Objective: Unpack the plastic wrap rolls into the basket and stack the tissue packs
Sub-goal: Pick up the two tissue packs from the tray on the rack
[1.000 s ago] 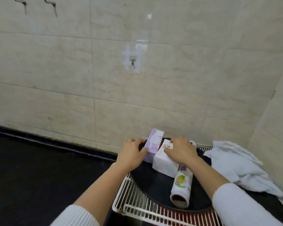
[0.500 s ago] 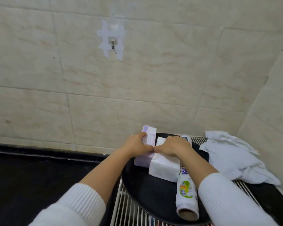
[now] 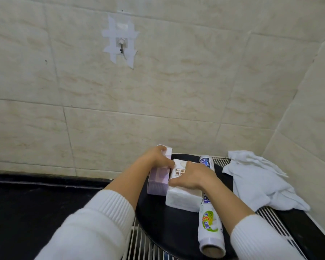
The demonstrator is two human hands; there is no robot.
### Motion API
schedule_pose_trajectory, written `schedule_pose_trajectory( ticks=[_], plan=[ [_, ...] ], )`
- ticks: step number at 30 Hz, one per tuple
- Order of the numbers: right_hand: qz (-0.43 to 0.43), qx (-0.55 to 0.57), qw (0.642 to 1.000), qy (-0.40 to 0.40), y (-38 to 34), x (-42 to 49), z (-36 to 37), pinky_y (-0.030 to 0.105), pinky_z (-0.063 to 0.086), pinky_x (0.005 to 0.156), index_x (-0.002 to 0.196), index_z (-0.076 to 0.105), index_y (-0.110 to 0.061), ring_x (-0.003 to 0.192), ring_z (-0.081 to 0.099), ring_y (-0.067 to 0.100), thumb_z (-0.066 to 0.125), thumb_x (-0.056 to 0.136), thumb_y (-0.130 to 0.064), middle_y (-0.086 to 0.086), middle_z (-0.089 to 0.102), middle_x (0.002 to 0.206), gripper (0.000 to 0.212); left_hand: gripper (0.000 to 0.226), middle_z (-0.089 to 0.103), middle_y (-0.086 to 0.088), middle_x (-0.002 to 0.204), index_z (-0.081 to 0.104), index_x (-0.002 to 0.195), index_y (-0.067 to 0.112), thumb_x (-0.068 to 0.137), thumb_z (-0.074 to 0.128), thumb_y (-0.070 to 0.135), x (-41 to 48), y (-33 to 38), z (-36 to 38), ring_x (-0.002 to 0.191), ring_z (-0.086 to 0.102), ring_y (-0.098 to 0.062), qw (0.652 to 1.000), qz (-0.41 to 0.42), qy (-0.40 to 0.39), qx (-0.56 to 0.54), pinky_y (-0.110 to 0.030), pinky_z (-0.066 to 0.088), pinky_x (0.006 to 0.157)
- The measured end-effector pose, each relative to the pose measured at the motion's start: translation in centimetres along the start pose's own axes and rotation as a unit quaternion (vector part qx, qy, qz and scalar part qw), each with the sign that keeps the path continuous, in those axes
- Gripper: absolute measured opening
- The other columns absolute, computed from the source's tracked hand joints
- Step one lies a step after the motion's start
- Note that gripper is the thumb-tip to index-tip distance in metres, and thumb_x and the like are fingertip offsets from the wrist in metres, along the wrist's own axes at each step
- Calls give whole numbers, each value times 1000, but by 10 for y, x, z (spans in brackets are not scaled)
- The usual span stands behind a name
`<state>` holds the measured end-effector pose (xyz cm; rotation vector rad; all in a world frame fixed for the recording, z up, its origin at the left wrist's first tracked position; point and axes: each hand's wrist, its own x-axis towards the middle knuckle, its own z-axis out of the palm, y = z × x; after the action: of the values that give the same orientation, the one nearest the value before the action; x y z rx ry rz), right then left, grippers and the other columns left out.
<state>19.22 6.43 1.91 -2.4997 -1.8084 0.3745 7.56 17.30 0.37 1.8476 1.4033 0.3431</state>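
Two soft rectangular tissue packs: one lilac plastic-wrapped pack (image 3: 159,182) and one white plastic-wrapped pack (image 3: 182,198). One white printed roll of plastic wrap (image 3: 210,228). One round black tray (image 3: 163,229). One crumpled white cloth (image 3: 259,180). One small metal wall hook (image 3: 122,46). Two hands.

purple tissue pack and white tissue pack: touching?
Touching. The head view shows the purple tissue pack pressed side to side against the white tissue pack, no gap visible.
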Motion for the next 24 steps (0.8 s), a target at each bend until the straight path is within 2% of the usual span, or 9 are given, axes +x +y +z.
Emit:
schedule_pose_trajectory(
  ticks=[2,4,6,9,12,15,18,21,24],
  plan=[
    [4,8,1000,-7,-1,3,1,31,44,63,95,51,-22,91,60,21,60,60,-67,-2,61,93,58,94,42,-3,146,30,147,35,66,78,34,2,-2,3,100,56,-30,1000,-5,-1,5,-28,47,58],
    [14,15,1000,-8,-3,7,4,33,49,74,113,51,-15,103,60,26,61,63,-66,2,63,105,72,91,40,-4,149,32,147,31,68,78,32,3,-5,6,117,54,-30,1000,2,24,0,-34,51,78],
    [32,4,999,20,-8,11,12,35,48,86,127,44,-8,116,56,31,60,65,-67,7,61,121,87,81,42,-7,148,38,145,26,73,76,26,1,-10,3,118,54,-28,997,12,55,-51,-33,48,90],
    [68,6,996,64,-15,14,22,38,47,89,129,40,-7,120,51,34,64,61,-67,12,58,124,93,72,43,-12,145,39,145,27,80,70,21,-14,-17,-14,97,58,-26,987,12,62,-148,-31,50,74],
    [68,88,993,49,-14,14,13,38,49,88,131,39,-6,118,53,35,67,62,-57,15,58,125,90,69,50,-10,127,35,144,35,83,67,26,-43,-33,-36,85,63,-22,976,9,71,-205,-31,52,58],
    [35,155,986,47,-17,11,-9,34,46,76,126,46,-7,109,57,34,67,61,-55,12,61,117,83,66,55,-5,115,36,141,40,84,66,29,-74,-60,-60,85,65,-21,964,10,81,-255,-30,53,57],
    [-34,215,974,61,-45,1,-36,34,43,68,124,42,-15,98,57,30,65,53,-60,5,58,107,87,67,58,-5,118,39,140,42,81,67,29,-104,-100,-85,85,67,-20,947,-6,156,-282,-31,53,57],
    [-112,265,957,44,-105,-12,-38,37,51,75,116,44,-22,94,58,26,62,38,-63,-1,58,102,91,72,54,-4,122,36,144,37,80,68,30,-132,-147,-110,85,64,-18,932,-41,229,-278,-32,51,59],
    [-168,265,949,-9,-179,-26,4,43,53,86,119,44,-22,103,59,29,63,40,-59,4,59,112,90,77,50,-4,133,35,146,34,77,70,33,-161,-209,-130,98,61,-24,930,-89,278,-224,-40,55,77]
  ],
)
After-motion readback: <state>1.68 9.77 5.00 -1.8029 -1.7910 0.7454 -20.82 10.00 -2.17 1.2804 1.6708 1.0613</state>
